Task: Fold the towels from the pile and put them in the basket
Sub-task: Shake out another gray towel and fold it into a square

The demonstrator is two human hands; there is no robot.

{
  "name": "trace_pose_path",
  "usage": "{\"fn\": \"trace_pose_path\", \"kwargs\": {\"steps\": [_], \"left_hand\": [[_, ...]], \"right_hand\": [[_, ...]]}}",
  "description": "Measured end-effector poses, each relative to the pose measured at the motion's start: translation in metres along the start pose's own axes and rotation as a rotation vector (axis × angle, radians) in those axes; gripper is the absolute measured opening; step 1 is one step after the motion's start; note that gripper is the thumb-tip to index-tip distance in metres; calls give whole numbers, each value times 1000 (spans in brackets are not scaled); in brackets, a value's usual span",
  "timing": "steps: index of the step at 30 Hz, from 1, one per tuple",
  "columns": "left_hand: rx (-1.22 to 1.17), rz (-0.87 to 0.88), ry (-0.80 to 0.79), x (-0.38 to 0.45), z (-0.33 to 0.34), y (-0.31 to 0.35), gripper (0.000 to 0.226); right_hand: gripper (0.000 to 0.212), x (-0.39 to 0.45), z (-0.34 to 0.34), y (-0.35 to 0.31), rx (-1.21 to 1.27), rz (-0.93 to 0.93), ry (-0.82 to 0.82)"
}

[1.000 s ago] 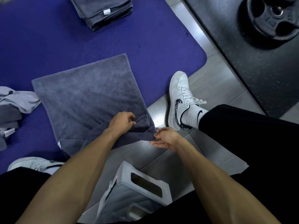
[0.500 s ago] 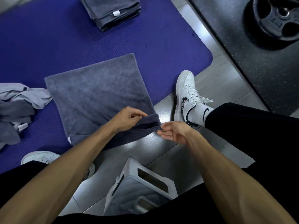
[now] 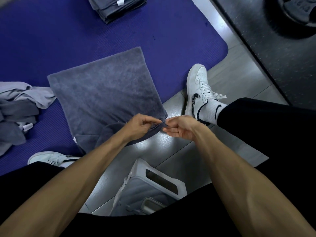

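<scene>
Underfoot is a grey tiled floor with a wide purple mat spread over it, and the person sits at the mat's edge with legs apart. On the mat, half folded, lies the grey towel, its near corner hanging just off the mat over the tiles. To the left sits the loose pile still waiting, and at the far edge a stack of folded towels. The white basket stands between the knees, close to the body, and I cannot see any towel in it. This looks like the middle of a fold: the left hand pinches the towel's near corner between thumb and curled fingers, while the right hand meets it, fingers loosely curled and touching the same corner, though whether it truly grips I cannot tell. Next, I'd judge, both hands need that edge square, then carry it over to the far side.
</scene>
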State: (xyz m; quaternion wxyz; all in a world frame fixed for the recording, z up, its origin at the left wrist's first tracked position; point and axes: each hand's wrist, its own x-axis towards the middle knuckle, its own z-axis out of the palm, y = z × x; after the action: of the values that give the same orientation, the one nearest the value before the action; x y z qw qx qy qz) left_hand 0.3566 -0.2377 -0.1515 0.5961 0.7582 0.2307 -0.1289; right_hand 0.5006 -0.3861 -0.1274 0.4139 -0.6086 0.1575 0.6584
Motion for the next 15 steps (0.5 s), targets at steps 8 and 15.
{"fn": "trace_pose_path", "kwargs": {"steps": [8, 15], "left_hand": [[-157, -121, 70, 5, 10, 1, 13], [-125, -13, -4, 3, 6, 4, 11]], "right_hand": [[8, 3, -2, 1, -39, 9, 3], [14, 6, -5, 1, -37, 28, 18]]}}
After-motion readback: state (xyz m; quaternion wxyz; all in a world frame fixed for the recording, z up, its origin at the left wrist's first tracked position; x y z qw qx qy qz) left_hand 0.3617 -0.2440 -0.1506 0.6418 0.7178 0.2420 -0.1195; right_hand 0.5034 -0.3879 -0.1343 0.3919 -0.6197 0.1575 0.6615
